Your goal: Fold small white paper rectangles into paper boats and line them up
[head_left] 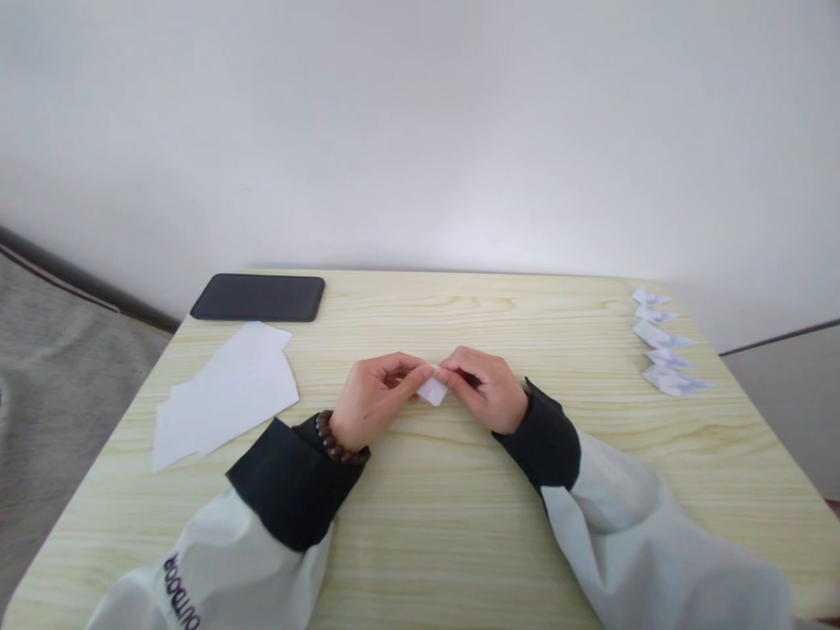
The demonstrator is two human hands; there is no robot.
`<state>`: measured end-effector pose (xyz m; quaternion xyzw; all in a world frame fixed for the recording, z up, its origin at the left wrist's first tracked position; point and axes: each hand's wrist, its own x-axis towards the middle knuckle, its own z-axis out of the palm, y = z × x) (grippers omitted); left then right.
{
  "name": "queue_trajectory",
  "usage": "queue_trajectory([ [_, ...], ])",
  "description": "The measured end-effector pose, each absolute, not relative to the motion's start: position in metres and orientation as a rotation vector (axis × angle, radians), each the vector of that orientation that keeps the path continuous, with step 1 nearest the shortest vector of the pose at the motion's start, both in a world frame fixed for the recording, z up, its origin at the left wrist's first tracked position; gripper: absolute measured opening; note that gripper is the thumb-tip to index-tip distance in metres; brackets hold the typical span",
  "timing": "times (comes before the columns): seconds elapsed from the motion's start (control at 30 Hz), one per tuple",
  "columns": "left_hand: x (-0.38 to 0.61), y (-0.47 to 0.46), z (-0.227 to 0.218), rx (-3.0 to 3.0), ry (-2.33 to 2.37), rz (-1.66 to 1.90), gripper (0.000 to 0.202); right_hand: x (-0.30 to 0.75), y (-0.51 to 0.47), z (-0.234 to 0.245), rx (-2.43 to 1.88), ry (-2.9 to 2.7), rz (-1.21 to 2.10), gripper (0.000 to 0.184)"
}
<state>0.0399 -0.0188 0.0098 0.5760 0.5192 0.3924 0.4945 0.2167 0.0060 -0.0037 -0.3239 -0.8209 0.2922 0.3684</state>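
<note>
A small folded piece of white paper (433, 389) is pinched between both of my hands at the middle of a light wooden table (459, 525). My left hand (374, 401) grips its left side with curled fingers; a brown bead bracelet circles that wrist. My right hand (484, 387) holds the right side, fingers closed over it. Most of the paper is hidden under my fingers.
Loose white paper sheets (227, 394) lie at the left of the table. A black phone (259, 297) rests face down at the back left. Several small folded paper figures (664, 350) sit in a row along the right edge. A white wall stands behind.
</note>
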Motion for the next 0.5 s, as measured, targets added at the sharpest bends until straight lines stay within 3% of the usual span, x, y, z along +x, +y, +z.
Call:
queue_trajectory([
  [0.5, 0.0407, -0.0167, 0.0105, 1.325, 1.222, 0.969, 0.027, 0.2176, 0.0047, -0.0035, -0.821, -2.175, 0.768, 0.019],
])
